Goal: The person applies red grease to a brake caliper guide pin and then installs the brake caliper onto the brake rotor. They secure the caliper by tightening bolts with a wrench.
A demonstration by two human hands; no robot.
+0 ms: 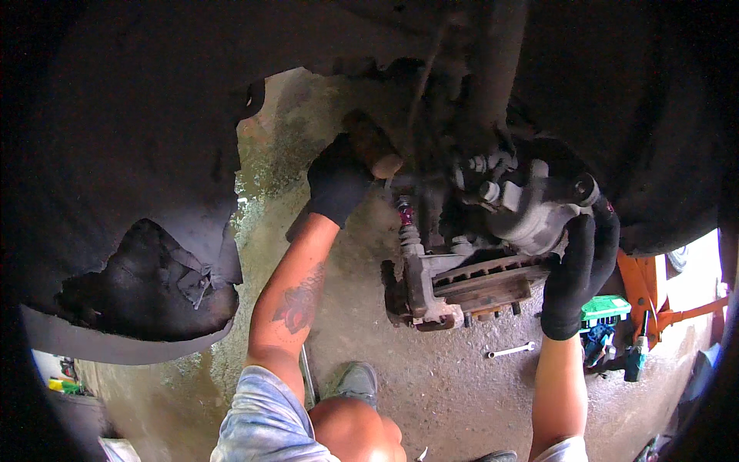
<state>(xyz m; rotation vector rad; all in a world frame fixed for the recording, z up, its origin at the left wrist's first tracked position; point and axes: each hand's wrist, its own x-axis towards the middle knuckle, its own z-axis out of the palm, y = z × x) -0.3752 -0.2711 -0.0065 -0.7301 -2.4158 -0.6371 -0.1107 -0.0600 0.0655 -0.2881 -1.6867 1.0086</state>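
My left hand (339, 181), in a black glove, is closed around a mallet with a thick, worn cylindrical head (373, 146); its handle is hidden in my grip. The head sits just left of the wheel hub parts. My right hand (581, 266), also gloved in black, wraps its fingers around the right side of the brake caliper (527, 212). Below the caliper, the rusty edge of a vented brake disc (493, 281) shows. At the disc's left is the caliper bracket (418, 281), with a slide pin and rubber boot (408, 227) standing up from it.
A strut (496, 69) rises above the caliper. Dark wheel-arch lining (138, 154) with a torn edge surrounds the left side. On the concrete floor lie a wrench (511, 350) and a green case (605, 308), near an orange jack (645, 296). My shoe (358, 381) is below.
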